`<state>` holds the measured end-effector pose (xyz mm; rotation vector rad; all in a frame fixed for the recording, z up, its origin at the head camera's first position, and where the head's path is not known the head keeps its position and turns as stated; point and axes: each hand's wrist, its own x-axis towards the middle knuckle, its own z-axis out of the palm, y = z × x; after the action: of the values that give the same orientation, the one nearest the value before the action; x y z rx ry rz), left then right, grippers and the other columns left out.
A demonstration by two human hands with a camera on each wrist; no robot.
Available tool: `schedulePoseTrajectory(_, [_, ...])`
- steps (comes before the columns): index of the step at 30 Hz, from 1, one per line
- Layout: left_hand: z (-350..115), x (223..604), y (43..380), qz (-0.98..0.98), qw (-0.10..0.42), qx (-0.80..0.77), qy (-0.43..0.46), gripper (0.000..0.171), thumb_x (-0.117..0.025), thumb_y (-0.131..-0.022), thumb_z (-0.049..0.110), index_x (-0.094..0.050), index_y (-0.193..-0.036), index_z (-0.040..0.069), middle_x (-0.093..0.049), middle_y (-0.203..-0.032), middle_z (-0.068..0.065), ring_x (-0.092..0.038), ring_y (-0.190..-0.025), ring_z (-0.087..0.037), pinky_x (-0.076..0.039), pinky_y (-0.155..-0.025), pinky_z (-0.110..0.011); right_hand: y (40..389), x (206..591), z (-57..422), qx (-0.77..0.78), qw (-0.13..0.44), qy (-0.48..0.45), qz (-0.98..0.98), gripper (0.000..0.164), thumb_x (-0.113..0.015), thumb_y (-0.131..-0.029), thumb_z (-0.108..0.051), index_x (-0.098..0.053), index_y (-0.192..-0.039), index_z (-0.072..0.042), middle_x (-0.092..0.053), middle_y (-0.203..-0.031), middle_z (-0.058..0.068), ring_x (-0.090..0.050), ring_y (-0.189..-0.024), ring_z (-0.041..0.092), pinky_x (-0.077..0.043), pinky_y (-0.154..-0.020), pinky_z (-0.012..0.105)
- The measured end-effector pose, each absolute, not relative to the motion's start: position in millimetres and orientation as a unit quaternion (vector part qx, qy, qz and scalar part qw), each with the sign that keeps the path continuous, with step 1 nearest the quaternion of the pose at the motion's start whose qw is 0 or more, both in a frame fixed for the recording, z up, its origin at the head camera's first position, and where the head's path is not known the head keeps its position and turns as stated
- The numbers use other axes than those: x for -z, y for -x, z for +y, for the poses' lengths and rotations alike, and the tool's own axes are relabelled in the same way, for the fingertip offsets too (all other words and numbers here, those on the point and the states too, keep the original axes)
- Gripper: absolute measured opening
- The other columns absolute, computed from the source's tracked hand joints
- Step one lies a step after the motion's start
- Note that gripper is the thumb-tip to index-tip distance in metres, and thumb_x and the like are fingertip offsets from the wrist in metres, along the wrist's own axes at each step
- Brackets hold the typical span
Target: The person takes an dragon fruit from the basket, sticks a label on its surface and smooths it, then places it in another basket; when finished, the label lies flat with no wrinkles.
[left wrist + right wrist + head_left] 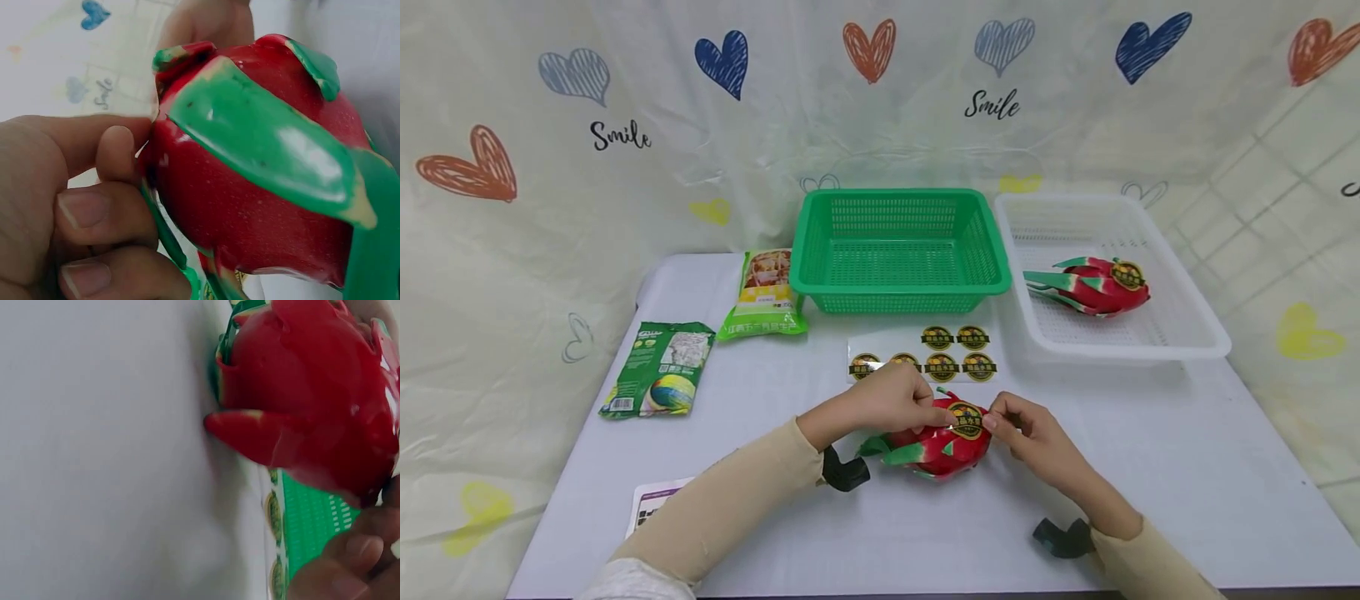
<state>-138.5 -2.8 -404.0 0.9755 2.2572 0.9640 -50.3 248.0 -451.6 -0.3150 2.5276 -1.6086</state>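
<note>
A red dragon fruit (934, 461) with green scales lies on the table in front of the person. On its upper side is a round black-and-gold sticker (967, 422). The left hand (889, 400) pinches the sticker at its left edge, fingers curled, close against the fruit. From the other side, the thumb and forefinger of the right hand (1037, 435) pinch the right edge. Both wrist views show the fruit close up, where its body hides the sticker. Just behind lies a sheet of matching stickers (958, 354), partly covered by the left hand.
A green basket (901, 302) stands at the back. To its right, a white basket (1120, 348) holds another dragon fruit (1093, 287) bearing a sticker. On the left lie a yellow-green food packet (765, 296), a green packet (660, 371) and a printed card (646, 504), partly behind the left sleeve.
</note>
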Motion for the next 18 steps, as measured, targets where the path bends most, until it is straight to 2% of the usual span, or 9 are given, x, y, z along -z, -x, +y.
schedulePoseTrajectory(4, [-2, 406, 138, 0.831, 0.249, -0.348, -0.357, 0.063, -0.071, -0.098, 0.041, -0.047, -0.043, 0.021, -0.043, -0.041, 0.013, -0.036, -0.041, -0.001, -0.025, -0.044, -0.019, 49, 449, 241, 0.525, 0.065, 0.069, 0.846, 0.025, -0.062, -0.105, -0.02, -0.054, -0.085, -0.007, -0.045, -0.071, -0.002, -0.041, -0.056, 0.01, -0.036, -0.047, 0.027])
schedulePoseTrajectory(8, [0, 407, 135, 0.837, 0.242, -0.337, -0.358, 0.062, -0.07, -0.099, 0.039, -0.052, -0.043, 0.019, -0.046, -0.04, 0.013, -0.037, -0.039, -0.001, -0.024, -0.043, -0.018, 46, 446, 235, 0.522, 0.075, 0.027, 0.849, 0.031, -0.062, -0.105, -0.02, -0.052, -0.081, -0.003, -0.04, -0.064, -0.003, -0.036, -0.052, 0.007, -0.033, -0.044, 0.026])
schedulePoseTrajectory(14, [5, 403, 130, 0.861, 0.212, -0.314, -0.34, 0.069, -0.067, -0.1, 0.046, -0.044, -0.039, 0.021, -0.038, -0.037, 0.012, -0.031, -0.035, -0.001, -0.018, -0.041, -0.019, 53, 439, 224, 0.467, 0.041, -0.019, 0.883, 0.053, -0.07, -0.1, -0.037, -0.044, -0.066, -0.005, -0.033, -0.056, -0.007, -0.031, -0.053, 0.006, -0.024, -0.047, 0.023])
schedulePoseTrajectory(18, [4, 399, 130, 0.866, 0.212, -0.307, -0.334, 0.069, -0.066, -0.1, 0.046, -0.046, -0.039, 0.021, -0.04, -0.036, 0.012, -0.033, -0.034, 0.0, -0.019, -0.04, -0.02, 57, 435, 220, 0.468, 0.053, -0.033, 0.882, 0.053, -0.07, -0.1, -0.035, -0.043, -0.065, -0.005, -0.032, -0.055, -0.006, -0.031, -0.053, 0.007, -0.023, -0.048, 0.022])
